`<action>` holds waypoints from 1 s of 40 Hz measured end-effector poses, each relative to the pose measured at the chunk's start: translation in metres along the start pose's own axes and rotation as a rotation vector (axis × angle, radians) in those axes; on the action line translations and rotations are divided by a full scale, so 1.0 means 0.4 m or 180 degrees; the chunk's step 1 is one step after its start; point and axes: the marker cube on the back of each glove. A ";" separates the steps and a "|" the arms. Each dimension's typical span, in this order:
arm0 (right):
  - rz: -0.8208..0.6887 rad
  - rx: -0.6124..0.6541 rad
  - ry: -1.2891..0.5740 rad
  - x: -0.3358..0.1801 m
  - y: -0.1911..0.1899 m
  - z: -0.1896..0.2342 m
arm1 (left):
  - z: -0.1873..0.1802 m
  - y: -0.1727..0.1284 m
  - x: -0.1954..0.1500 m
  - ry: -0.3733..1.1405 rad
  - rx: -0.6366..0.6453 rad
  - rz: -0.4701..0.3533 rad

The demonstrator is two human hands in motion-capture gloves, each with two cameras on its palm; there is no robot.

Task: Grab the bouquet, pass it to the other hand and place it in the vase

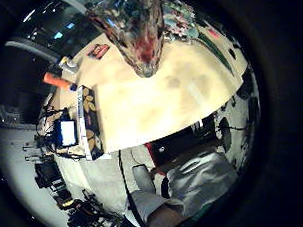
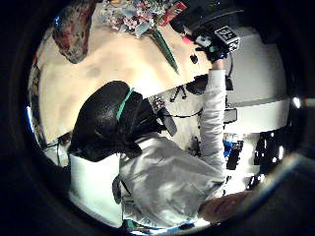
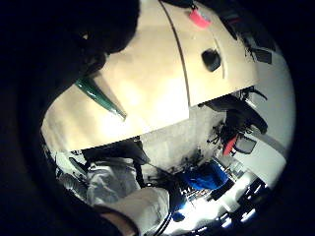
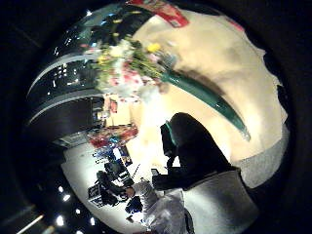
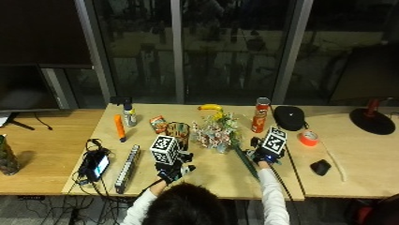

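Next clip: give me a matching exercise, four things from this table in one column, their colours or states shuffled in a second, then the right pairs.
Things:
1. bouquet
2. vase
3. tape roll
4. banana

States:
A. yellow, at the table's far edge
B. stem at the right hand
C. orange-pink, right of the bouquet
D. upright, no flowers in it

Pairs: 1-B, 2-D, 3-C, 4-A

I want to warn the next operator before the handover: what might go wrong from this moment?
1. The right hand is at the bouquet by its green stem wrap, well away from the heavy flower end, so the flowers may droop or swing once lifted.
2. The vase stands right beside the flowers; a swinging bouquet might knock it.
3. The chips can stands upright just behind the right hand and might get tipped.
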 end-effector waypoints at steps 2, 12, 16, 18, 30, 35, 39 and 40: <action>-0.0048 0.0459 0.0051 0.009 -0.048 0.044 | 0.005 -0.002 0.004 0.0011 -0.0010 0.0023; 0.0162 0.0470 0.0160 0.010 -0.067 0.224 | 0.032 -0.008 0.014 0.0010 -0.0142 0.0095; 0.0056 0.0582 0.0086 -0.007 -0.037 0.244 | 0.036 -0.013 0.006 0.0018 -0.0143 0.0068; 0.0135 0.0722 0.0078 -0.013 -0.019 0.245 | 0.039 -0.016 0.004 0.0032 -0.0152 0.0060; 0.0179 0.1765 0.0148 -0.032 -0.059 0.184 | 0.042 -0.045 0.017 0.0181 -0.0176 0.0061; -0.0191 0.1798 -0.0891 -0.059 -0.076 0.168 | 0.054 -0.067 0.023 0.0270 -0.0270 0.0055; -0.0544 0.1828 -0.1802 -0.090 -0.068 0.140 | 0.061 -0.096 0.028 0.0463 -0.0307 0.0102; -0.0521 0.1768 -0.1962 -0.094 -0.060 0.135 | 0.060 -0.107 0.029 0.0552 -0.0287 0.0113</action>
